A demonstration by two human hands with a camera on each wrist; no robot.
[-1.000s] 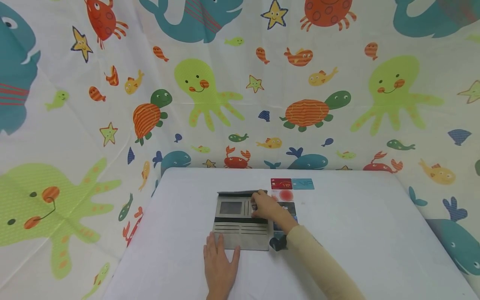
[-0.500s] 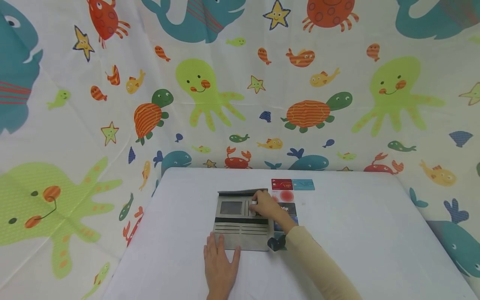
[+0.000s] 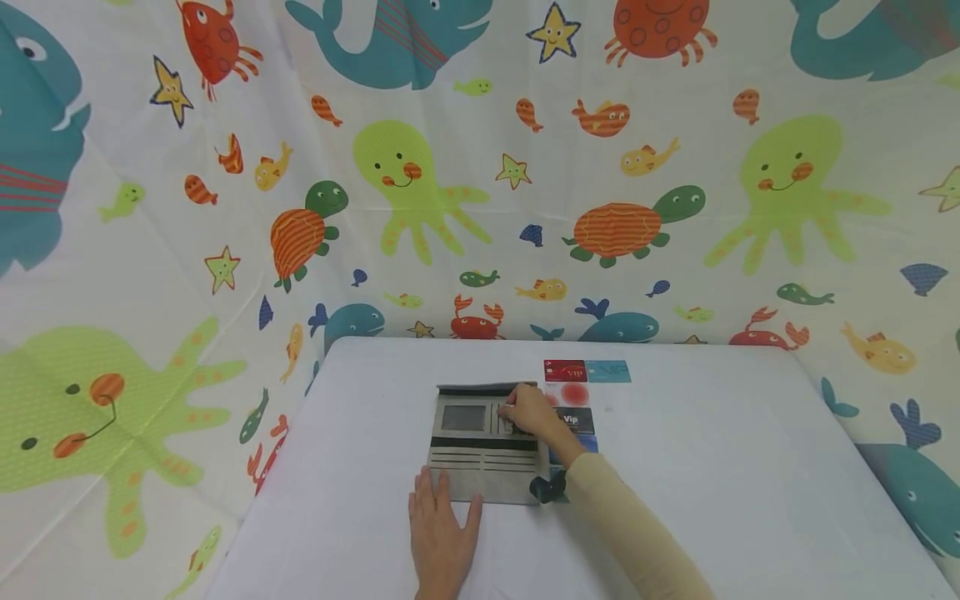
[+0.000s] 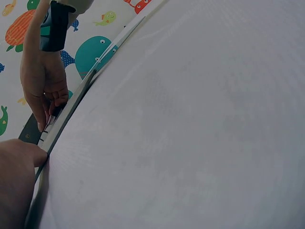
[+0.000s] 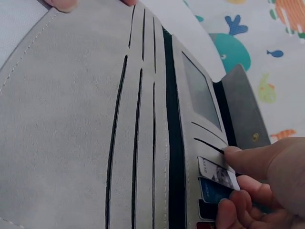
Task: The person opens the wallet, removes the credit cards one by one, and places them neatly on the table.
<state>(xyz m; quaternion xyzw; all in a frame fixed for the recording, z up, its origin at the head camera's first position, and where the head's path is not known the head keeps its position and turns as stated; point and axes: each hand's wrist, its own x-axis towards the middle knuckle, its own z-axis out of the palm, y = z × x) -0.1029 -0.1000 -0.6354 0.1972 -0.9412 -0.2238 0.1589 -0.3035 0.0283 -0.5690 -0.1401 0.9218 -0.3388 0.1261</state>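
A grey wallet (image 3: 486, 483) lies unfolded on the table, its slots facing up. My left hand (image 3: 445, 533) rests flat at its near edge, fingertips on the leather and fingers straight. My right hand (image 3: 534, 415) is at the upper right section, fingers curled around the side of a pale card (image 5: 215, 171) in a slot; thumb and index finger seem to pinch its edge, though they partly cover it. Below it a dark blue card (image 5: 213, 190) and a black card (image 5: 208, 209) sit in slots. The two slots beside the clear window (image 5: 202, 90) show no card.
Right of the wallet lie a red VIP card (image 3: 565, 371), a teal VIP card (image 3: 608, 372), a card with a red circle (image 3: 574, 394), a black Vip card (image 3: 576, 420) and a blue card (image 3: 587, 443). A patterned cloth (image 3: 630, 292) hangs behind the white table (image 3: 697, 467).
My right wrist has shifted slightly left, its fingers staying at the same group of slots. The left hand keeps its place on the wallet's near edge.
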